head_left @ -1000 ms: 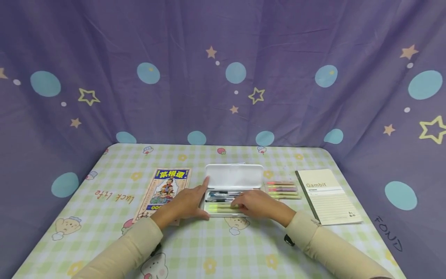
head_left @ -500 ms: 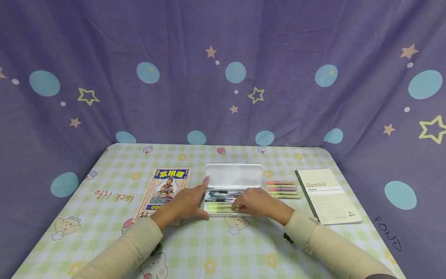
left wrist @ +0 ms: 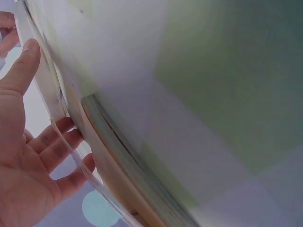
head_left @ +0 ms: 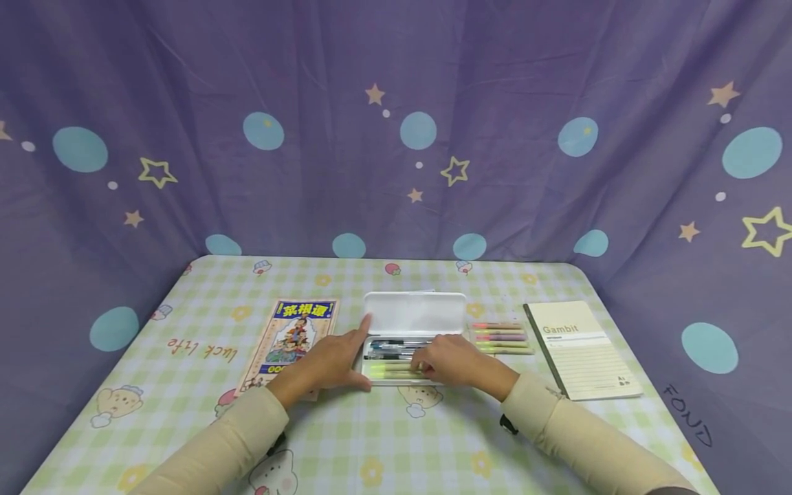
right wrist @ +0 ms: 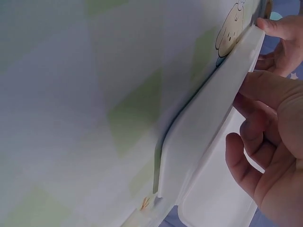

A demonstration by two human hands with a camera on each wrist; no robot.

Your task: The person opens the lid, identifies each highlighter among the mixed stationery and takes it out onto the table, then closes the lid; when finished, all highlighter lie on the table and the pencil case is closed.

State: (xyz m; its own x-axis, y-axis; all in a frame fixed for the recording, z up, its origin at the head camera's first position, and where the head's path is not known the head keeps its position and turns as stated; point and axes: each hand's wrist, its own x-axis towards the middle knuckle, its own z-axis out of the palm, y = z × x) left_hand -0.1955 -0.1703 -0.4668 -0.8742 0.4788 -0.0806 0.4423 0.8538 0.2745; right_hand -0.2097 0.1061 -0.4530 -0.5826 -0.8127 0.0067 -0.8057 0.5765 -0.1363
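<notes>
Although both wrist views press so close to the tablecloth that they blur, they show only slivers of the case [right wrist: 213,142]: its white rim and each hand's fingers. From the head view the right hand [head_left: 454,360] covers the case's right half, so what its fingertips [head_left: 419,365] touch among the pens [head_left: 396,347] is hard to tell; they seem to rest on or pinch a yellow pen [head_left: 390,371] in the near row, but I cannot tell whether the fingers close on it. In the right wrist view the thumb [right wrist: 270,90] lies against the case's near wall.

The case sits mid-table [head_left: 204,412], lid [head_left: 414,313] folded back flat toward the far edge. The left hand [head_left: 331,361] braces its left end, forefinger straight along the short side, thumb at the near corner, fingers relaxed. A booklet [head_left: 293,340] lies just left, partly under that hand. Spare markers [head_left: 501,337] lie just right of the case, then a notebook [head_left: 581,347], near the table's right edge. Bare cloth stretches in front of the case toward the person, and beyond the lid to the curtain [head_left: 396,103].
</notes>
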